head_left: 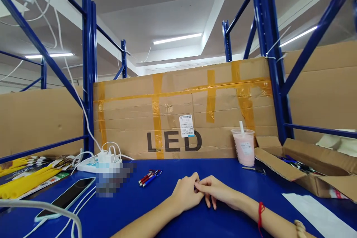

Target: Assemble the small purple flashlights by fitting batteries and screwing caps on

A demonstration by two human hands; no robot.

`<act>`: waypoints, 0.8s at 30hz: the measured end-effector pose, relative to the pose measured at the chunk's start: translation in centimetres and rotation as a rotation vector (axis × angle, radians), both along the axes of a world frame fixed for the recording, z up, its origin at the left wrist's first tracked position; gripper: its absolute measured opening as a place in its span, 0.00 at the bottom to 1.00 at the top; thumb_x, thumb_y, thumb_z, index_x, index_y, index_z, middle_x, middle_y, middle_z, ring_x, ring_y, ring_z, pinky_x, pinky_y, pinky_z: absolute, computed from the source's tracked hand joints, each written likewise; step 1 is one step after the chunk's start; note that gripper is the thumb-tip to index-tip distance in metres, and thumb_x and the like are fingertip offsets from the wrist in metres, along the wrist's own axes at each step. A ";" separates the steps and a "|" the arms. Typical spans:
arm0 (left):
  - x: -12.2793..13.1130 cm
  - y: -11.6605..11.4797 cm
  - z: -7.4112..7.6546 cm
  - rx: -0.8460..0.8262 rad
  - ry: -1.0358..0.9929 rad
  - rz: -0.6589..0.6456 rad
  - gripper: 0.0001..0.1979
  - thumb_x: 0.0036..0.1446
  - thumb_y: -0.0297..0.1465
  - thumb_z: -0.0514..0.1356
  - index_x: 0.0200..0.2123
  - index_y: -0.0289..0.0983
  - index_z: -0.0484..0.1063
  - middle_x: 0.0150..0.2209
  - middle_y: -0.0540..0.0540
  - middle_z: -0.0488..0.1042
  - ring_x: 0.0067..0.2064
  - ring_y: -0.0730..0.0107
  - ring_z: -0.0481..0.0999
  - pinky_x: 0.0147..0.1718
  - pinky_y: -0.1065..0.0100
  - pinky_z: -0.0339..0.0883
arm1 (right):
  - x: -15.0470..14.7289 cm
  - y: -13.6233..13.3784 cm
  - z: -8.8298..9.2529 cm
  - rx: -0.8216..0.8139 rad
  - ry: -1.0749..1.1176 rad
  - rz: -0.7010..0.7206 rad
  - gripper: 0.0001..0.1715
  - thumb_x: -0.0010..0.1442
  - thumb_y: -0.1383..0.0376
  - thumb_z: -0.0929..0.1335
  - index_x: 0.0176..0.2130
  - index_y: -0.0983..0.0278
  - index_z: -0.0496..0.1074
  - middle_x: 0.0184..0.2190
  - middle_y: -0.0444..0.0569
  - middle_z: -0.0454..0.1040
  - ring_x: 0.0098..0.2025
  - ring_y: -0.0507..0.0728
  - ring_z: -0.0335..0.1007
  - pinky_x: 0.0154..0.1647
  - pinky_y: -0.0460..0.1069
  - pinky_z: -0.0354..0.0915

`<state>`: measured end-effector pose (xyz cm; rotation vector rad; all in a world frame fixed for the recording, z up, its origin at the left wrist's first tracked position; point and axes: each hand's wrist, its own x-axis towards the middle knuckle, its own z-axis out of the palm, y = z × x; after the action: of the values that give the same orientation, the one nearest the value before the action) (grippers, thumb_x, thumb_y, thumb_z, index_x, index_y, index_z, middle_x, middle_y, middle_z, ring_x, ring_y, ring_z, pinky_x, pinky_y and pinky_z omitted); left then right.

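Over the middle of the blue table [134, 215], my two hands meet with their fingers touching. My left hand [186, 195] is curled closed. The thumb and forefinger of my right hand [214, 189] pinch together against it, while its other fingers hang loosely curled. A small dark bit shows between the hands, too hidden to name. A red cord is tied round my right wrist. Left of the hands lie several red and blue pens [150, 177] in a small bunch.
A pink drink cup [243, 148] with a straw stands behind on the right. Beyond it an open cardboard box [315, 184] holds pens, near a white paper sheet [318, 214]. At left are a phone [65, 197], cables, a power strip [87, 164] and yellow packets [33, 184].
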<state>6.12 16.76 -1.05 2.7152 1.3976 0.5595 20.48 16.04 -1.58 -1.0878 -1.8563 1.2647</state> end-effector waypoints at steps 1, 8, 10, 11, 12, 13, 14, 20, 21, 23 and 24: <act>0.2 0.1 0.0 0.007 0.010 -0.004 0.05 0.52 0.32 0.51 0.34 0.40 0.62 0.32 0.48 0.77 0.35 0.58 0.77 0.28 0.68 0.62 | 0.1 -0.1 0.0 0.005 0.011 -0.012 0.35 0.45 0.37 0.64 0.24 0.68 0.66 0.12 0.40 0.61 0.15 0.46 0.59 0.13 0.39 0.56; 0.0 0.0 0.0 0.028 0.031 -0.029 0.05 0.54 0.31 0.50 0.36 0.39 0.58 0.32 0.46 0.77 0.34 0.58 0.77 0.28 0.67 0.63 | 0.2 0.2 -0.4 0.038 -0.009 -0.014 0.35 0.46 0.38 0.64 0.29 0.69 0.70 0.15 0.40 0.63 0.17 0.46 0.62 0.15 0.40 0.57; 0.0 -0.1 0.0 0.024 0.029 -0.033 0.06 0.54 0.31 0.50 0.37 0.39 0.57 0.32 0.46 0.77 0.34 0.58 0.78 0.28 0.67 0.63 | 0.2 0.3 -0.4 0.040 -0.026 -0.016 0.35 0.47 0.38 0.64 0.29 0.69 0.70 0.15 0.40 0.62 0.17 0.46 0.61 0.15 0.40 0.57; -0.1 0.0 0.0 0.021 0.030 -0.037 0.06 0.54 0.31 0.50 0.37 0.39 0.57 0.33 0.45 0.77 0.35 0.57 0.78 0.28 0.67 0.63 | 0.2 0.3 -0.3 0.040 -0.033 -0.013 0.35 0.47 0.39 0.64 0.29 0.69 0.71 0.15 0.40 0.62 0.17 0.46 0.61 0.15 0.40 0.57; -0.1 0.0 -0.1 0.018 0.032 -0.045 0.07 0.54 0.31 0.50 0.38 0.39 0.56 0.33 0.45 0.77 0.35 0.57 0.78 0.29 0.67 0.64 | 0.3 0.2 -0.3 0.038 -0.038 -0.009 0.34 0.47 0.39 0.65 0.29 0.69 0.71 0.15 0.40 0.63 0.17 0.46 0.60 0.15 0.40 0.57; -0.2 0.1 -0.1 0.016 0.035 -0.055 0.07 0.55 0.31 0.49 0.38 0.39 0.56 0.34 0.45 0.77 0.36 0.57 0.77 0.29 0.67 0.64 | 0.3 0.2 -0.2 0.034 -0.040 -0.002 0.33 0.47 0.40 0.65 0.30 0.69 0.72 0.16 0.40 0.64 0.17 0.46 0.61 0.15 0.40 0.57; -0.3 0.1 -0.1 0.014 0.039 -0.068 0.07 0.55 0.31 0.49 0.39 0.39 0.55 0.34 0.45 0.77 0.36 0.57 0.77 0.30 0.67 0.64 | 0.4 0.2 -0.2 0.030 -0.038 0.000 0.33 0.47 0.41 0.66 0.31 0.69 0.72 0.18 0.41 0.64 0.18 0.46 0.61 0.16 0.40 0.58; -0.8 0.0 0.0 0.000 0.065 -0.144 0.09 0.54 0.29 0.49 0.40 0.40 0.54 0.36 0.45 0.76 0.37 0.54 0.77 0.30 0.65 0.64 | 0.4 -0.4 0.1 0.004 -0.039 -0.036 0.25 0.50 0.48 0.68 0.30 0.69 0.73 0.18 0.42 0.65 0.19 0.46 0.62 0.17 0.40 0.58; -0.8 -0.1 0.1 0.001 0.067 -0.151 0.10 0.53 0.29 0.49 0.40 0.40 0.54 0.35 0.45 0.76 0.36 0.54 0.77 0.29 0.64 0.64 | 0.3 -0.4 0.2 0.002 -0.042 -0.043 0.25 0.50 0.49 0.68 0.30 0.69 0.74 0.18 0.42 0.65 0.20 0.46 0.63 0.17 0.40 0.58; -0.8 -0.3 0.2 0.005 0.069 -0.159 0.11 0.51 0.28 0.50 0.40 0.40 0.54 0.32 0.46 0.76 0.34 0.52 0.77 0.28 0.63 0.64 | 0.3 -0.5 0.2 0.001 -0.045 -0.046 0.23 0.52 0.50 0.67 0.30 0.69 0.74 0.18 0.42 0.66 0.20 0.46 0.63 0.17 0.39 0.58; -0.8 -0.3 0.2 0.008 0.071 -0.160 0.12 0.50 0.28 0.50 0.40 0.40 0.54 0.31 0.46 0.76 0.33 0.52 0.77 0.28 0.63 0.64 | 0.3 -0.5 0.2 0.002 -0.046 -0.044 0.22 0.52 0.51 0.67 0.30 0.69 0.75 0.19 0.42 0.66 0.20 0.46 0.63 0.17 0.39 0.58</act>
<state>5.27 16.43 -0.81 2.8453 1.1785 0.4634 20.76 15.51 -1.33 -1.1595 -1.8568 1.2222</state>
